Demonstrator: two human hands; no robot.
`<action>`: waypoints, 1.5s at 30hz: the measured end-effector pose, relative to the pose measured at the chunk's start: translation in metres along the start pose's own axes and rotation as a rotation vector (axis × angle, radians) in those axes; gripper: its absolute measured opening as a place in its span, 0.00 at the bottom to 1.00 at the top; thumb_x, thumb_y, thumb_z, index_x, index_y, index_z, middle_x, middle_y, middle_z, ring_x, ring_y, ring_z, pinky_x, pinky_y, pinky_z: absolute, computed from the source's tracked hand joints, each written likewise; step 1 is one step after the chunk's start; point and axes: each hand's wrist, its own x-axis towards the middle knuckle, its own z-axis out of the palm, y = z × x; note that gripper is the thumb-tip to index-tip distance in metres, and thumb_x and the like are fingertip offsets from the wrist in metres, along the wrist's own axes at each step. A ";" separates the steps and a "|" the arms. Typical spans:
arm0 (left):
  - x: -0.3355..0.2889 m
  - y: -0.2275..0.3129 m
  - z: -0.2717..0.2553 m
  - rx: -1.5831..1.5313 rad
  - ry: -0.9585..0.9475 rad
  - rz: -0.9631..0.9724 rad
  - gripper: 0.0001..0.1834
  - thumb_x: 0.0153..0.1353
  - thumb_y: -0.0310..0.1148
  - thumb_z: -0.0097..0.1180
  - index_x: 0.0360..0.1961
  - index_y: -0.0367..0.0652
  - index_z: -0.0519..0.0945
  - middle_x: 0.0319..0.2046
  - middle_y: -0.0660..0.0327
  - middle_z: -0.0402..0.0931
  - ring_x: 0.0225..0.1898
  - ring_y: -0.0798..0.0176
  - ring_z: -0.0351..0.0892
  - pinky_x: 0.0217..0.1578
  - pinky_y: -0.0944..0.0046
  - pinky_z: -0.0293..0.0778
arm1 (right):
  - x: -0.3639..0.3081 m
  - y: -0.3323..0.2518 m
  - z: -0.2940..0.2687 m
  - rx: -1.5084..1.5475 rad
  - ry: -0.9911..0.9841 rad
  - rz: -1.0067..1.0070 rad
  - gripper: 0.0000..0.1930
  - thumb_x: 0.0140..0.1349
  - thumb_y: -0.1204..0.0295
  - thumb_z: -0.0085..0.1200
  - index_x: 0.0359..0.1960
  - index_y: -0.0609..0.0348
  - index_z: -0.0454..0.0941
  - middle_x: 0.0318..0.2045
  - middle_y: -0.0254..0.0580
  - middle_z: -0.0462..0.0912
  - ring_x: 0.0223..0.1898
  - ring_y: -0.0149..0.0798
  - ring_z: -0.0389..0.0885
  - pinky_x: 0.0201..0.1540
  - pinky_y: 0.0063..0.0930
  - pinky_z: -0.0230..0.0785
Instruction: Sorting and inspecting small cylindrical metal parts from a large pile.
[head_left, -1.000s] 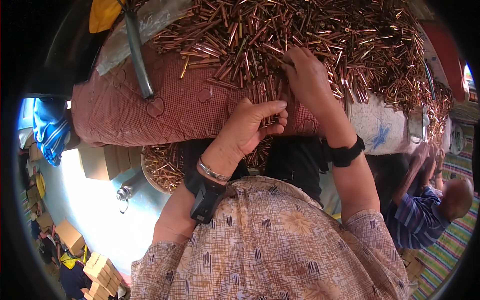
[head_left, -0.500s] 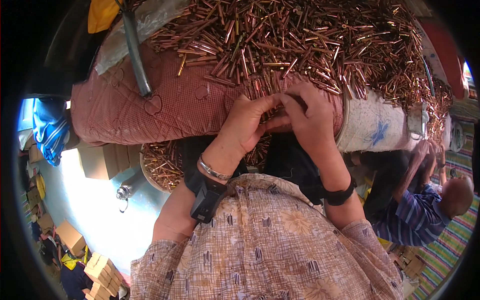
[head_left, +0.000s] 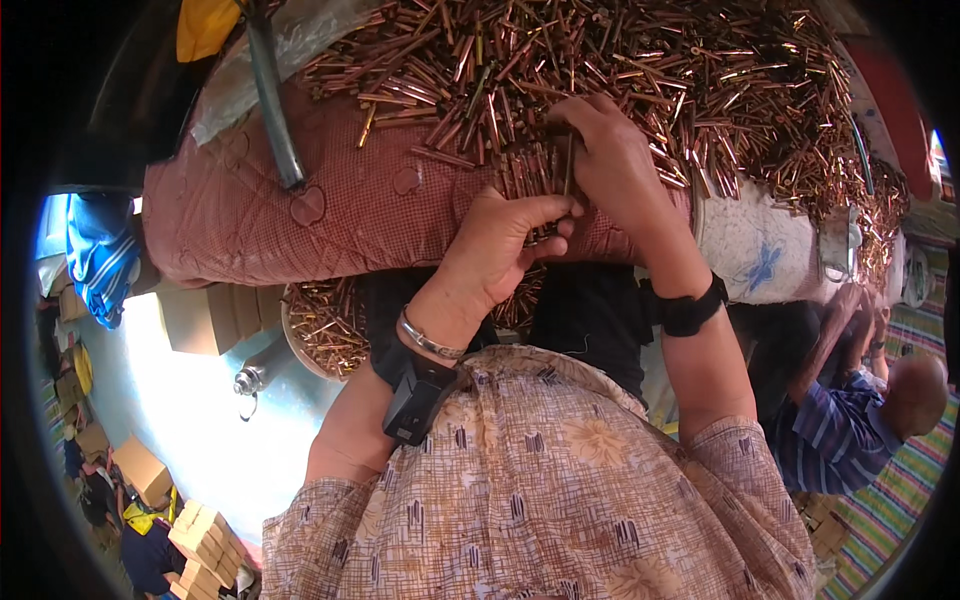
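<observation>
A large heap of slim copper-coloured metal rods (head_left: 740, 90) lies on the far side of the padded red cloth; whether they are hollow I cannot tell. My left hand (head_left: 505, 235) is closed at the cloth's near edge around a small bundle of rods (head_left: 525, 170), which stand side by side above its fingers. Just to the right, my right hand (head_left: 615, 155) bends over the edge of the heap, thumb and fingers pinched. One upright rod (head_left: 570, 165) shows between its fingertips and my left thumb. My right fingertips are partly hidden.
A grey metal bar (head_left: 275, 120) slants over the padded red cloth (head_left: 330, 215) at left. Below it stand a round container of rods (head_left: 325, 330) and cardboard boxes (head_left: 205, 320). At right, beyond a white padded roll (head_left: 750, 245), a person in a striped shirt (head_left: 835, 430) handles rods.
My right hand has moved away from my left fingers, up and slightly right to the heap's edge, with an upright rod now showing at its fingertips. My left hand has barely moved.
</observation>
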 end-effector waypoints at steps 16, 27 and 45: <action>0.001 -0.004 -0.003 0.004 -0.016 -0.004 0.07 0.52 0.26 0.56 0.30 0.32 0.78 0.25 0.60 0.77 0.24 0.71 0.74 0.19 0.76 0.71 | -0.040 0.000 -0.023 1.110 -0.082 0.581 0.09 0.57 0.77 0.48 0.40 0.63 0.72 0.29 0.37 0.78 0.29 0.25 0.73 0.30 0.16 0.65; 0.000 -0.001 -0.003 0.058 -0.033 -0.018 0.06 0.52 0.24 0.56 0.31 0.33 0.77 0.25 0.59 0.77 0.24 0.70 0.74 0.17 0.77 0.70 | -0.028 -0.001 -0.021 1.279 0.210 0.588 0.13 0.58 0.79 0.47 0.45 0.63 0.68 0.34 0.43 0.79 0.33 0.31 0.76 0.36 0.23 0.71; 0.000 0.000 -0.004 0.145 -0.115 -0.021 0.08 0.50 0.24 0.56 0.33 0.35 0.75 0.24 0.59 0.77 0.22 0.69 0.74 0.19 0.74 0.71 | -0.021 0.004 -0.021 1.350 0.008 0.648 0.10 0.56 0.79 0.48 0.40 0.62 0.69 0.30 0.41 0.78 0.30 0.33 0.77 0.31 0.23 0.71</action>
